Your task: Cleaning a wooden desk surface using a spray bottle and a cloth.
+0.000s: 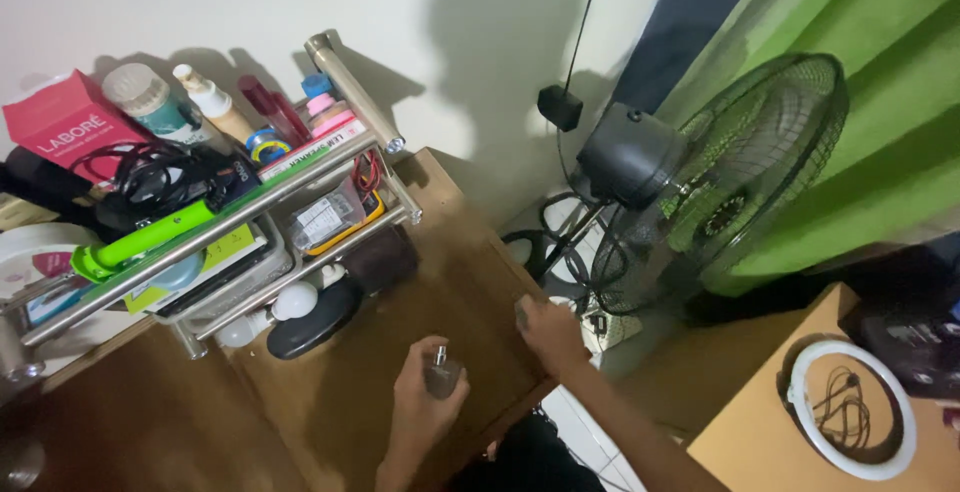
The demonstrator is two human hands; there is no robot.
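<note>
My left hand [420, 397] holds a small perfume bottle [441, 373] with its silver spray nozzle showing, just above the brown wooden table [340, 422]. My right hand [548, 330] is shut around a small dark cap [522, 310] near the table's right edge, a little apart from the bottle. Both forearms come in from the bottom of the view.
A metal rack [250, 217] on the table holds a pink box [60, 127], bottles, black cables, a green tool and a yellow meter. A black pouch [315, 319] lies under it. A black standing fan [700, 182] stands to the right before a green curtain. A ring light [850, 407] lies on a box.
</note>
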